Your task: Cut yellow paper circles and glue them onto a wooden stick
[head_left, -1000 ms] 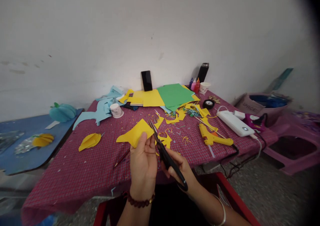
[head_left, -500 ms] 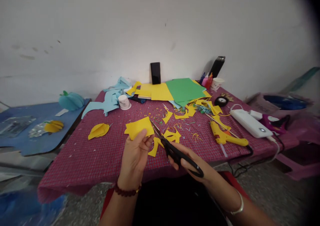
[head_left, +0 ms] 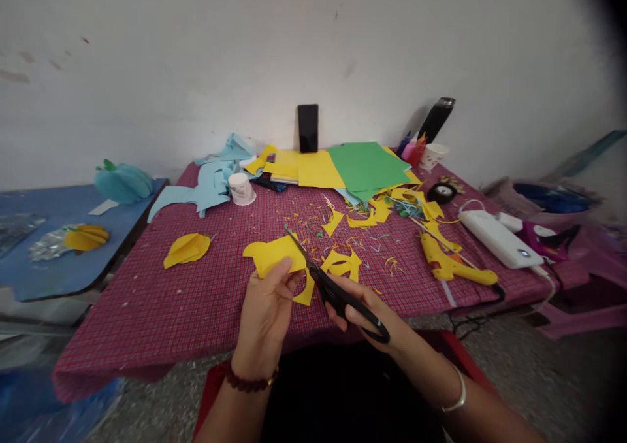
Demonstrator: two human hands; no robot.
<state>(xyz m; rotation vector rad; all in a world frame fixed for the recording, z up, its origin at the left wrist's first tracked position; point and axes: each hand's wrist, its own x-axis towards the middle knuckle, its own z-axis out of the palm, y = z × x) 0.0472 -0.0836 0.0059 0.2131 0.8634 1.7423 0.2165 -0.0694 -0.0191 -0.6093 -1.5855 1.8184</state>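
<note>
Pinched in my left hand (head_left: 269, 302) is a piece of yellow paper (head_left: 267, 253), thumb on top, held above the table's front half. Black-handled scissors (head_left: 337, 293) are gripped in my right hand (head_left: 362, 306), their blades pointing up and left at the paper's right edge. Whether the blades are slightly apart is hard to make out. Cut yellow offcuts (head_left: 343, 263) lie beneath and right of the blades. To the left, a small stack of rounded yellow paper pieces (head_left: 187, 250) rests on the checked tablecloth (head_left: 161, 306).
Green sheets (head_left: 367, 168) and yellow sheets (head_left: 318, 172) lie at the back below a phone (head_left: 308, 128). A paper cup (head_left: 241, 189) stands by light-blue scraps (head_left: 213, 185). At right are a yellow glue gun (head_left: 455, 266), white power strip (head_left: 499, 237) and black tape roll (head_left: 441, 193).
The scissors' blades have moved a little along the paper's right edge, and the paper has turned slightly in my left hand. The whole view has shifted a little.
</note>
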